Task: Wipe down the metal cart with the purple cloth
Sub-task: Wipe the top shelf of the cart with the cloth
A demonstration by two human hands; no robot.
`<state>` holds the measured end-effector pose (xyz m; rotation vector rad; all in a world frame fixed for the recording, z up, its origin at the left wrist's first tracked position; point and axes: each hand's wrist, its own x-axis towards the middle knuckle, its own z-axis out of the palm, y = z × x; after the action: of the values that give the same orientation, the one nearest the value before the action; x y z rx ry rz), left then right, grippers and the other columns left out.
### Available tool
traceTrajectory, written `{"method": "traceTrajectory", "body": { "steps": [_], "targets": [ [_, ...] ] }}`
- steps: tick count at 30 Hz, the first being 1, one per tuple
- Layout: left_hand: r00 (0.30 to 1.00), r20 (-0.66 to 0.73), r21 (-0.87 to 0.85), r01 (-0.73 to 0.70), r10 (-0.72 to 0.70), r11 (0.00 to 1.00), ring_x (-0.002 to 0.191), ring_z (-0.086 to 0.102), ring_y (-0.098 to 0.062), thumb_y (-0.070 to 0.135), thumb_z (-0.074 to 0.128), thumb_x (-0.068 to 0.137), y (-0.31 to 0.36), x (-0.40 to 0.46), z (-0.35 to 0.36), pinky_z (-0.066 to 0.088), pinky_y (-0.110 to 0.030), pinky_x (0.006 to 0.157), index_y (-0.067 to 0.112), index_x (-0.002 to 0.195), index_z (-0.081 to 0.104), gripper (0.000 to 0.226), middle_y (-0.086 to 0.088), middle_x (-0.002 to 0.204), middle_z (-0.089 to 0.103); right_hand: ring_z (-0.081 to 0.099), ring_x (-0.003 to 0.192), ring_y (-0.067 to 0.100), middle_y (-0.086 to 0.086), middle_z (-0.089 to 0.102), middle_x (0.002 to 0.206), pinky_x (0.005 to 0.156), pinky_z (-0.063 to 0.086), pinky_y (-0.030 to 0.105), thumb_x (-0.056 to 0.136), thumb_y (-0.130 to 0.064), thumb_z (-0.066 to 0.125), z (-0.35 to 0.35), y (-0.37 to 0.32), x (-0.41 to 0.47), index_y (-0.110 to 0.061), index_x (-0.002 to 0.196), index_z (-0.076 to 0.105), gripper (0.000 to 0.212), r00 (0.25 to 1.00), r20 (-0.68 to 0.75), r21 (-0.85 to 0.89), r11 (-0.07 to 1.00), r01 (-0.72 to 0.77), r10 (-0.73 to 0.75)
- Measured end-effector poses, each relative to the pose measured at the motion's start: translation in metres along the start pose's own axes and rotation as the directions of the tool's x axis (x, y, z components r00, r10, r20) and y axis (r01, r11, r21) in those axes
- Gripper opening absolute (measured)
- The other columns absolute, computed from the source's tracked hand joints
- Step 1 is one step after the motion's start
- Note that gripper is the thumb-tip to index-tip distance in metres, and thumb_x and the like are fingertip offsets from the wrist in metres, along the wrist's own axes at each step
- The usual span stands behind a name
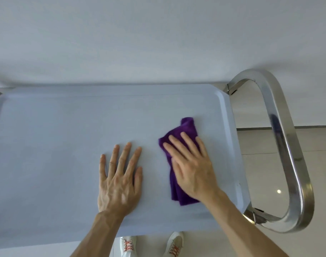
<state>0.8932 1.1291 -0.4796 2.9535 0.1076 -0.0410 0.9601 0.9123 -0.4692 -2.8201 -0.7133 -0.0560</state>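
Head view, looking straight down. At 6 o'clock, nearest the viewer, two white shoes [151,245] with orange laces stand on the pale tiled floor [310,145], just below the near edge of the metal cart [47,145]. Both forearms reach up over that near edge onto the cart's flat top.

The left hand [119,179] lies palm down on the bare top just left of centre, its fingers [114,154] straight and spread, holding nothing. The right hand [191,169] rests at about 4 o'clock from centre, flat on the purple cloth [186,128], fingers straight and pressing it against the surface rather than curling round it. The cloth is crumpled lengthwise; one end shows beyond the fingertips toward 12 o'clock, the other below the heel of the hand toward 6 o'clock. The two hands lie near each other but apart.

The top is bounded by a low raised rim with rounded corners. The cloth lies near the right rim, with a strip of bare surface between. Wide bare surface extends toward 9 o'clock and toward the far rim at 12 o'clock.

At 3 o'clock, a looped tubular steel handle [286,145] projects beyond the right rim over the floor. Beyond the far rim stands a plain white wall [158,34].
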Motion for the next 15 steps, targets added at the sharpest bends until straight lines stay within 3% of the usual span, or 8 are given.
{"method": "traceTrajectory", "body": {
  "steps": [5,8,11,15],
  "targets": [
    [1.0,-0.016,-0.015,-0.013,0.013,1.0,0.151,0.013,-0.022,0.039,0.029,0.099,-0.001,0.0,0.0,0.013,-0.056,0.12,0.032,0.153,0.028,0.054,0.003,0.161,0.025,0.036,0.144,0.027,-0.001,0.048,0.151,0.118,0.023,0.051,0.099,-0.023,0.041,-0.014,0.059,0.055,-0.023,0.143,0.052,0.045,0.928,-0.091,-0.058,0.928,-0.367,0.361],
    [0.999,-0.021,-0.017,-0.026,0.026,1.0,0.151,0.013,-0.022,0.04,0.029,0.1,-0.001,0.002,0.0,0.012,-0.056,0.12,0.032,0.152,0.029,0.053,0.003,0.161,0.025,0.033,0.145,0.026,-0.001,0.043,0.154,0.118,0.02,0.052,0.1,-0.028,0.04,-0.014,0.07,0.095,-0.023,0.145,0.048,0.045,0.879,-0.099,-0.071,0.878,-0.474,0.466],
    [1.0,-0.018,-0.012,-0.024,0.023,1.0,0.151,0.013,-0.023,0.04,0.028,0.1,-0.002,0.004,0.0,0.011,-0.055,0.12,0.032,0.152,0.029,0.053,0.002,0.161,0.026,0.031,0.146,0.03,-0.002,0.039,0.157,0.118,0.018,0.056,0.102,-0.036,0.035,-0.009,0.063,0.118,-0.024,0.147,0.044,0.048,0.874,-0.103,-0.113,0.867,-0.485,0.475],
    [1.0,-0.012,0.001,-0.02,0.02,1.0,0.151,0.012,-0.023,0.04,0.028,0.101,-0.004,0.003,0.001,0.01,-0.055,0.121,0.032,0.153,0.028,0.053,0.003,0.161,0.025,0.029,0.147,0.032,-0.003,0.039,0.157,0.118,0.018,0.058,0.1,-0.041,0.038,-0.003,0.033,0.125,-0.028,0.147,0.045,0.049,0.949,-0.034,-0.105,0.943,-0.315,0.313]
  ]
}}
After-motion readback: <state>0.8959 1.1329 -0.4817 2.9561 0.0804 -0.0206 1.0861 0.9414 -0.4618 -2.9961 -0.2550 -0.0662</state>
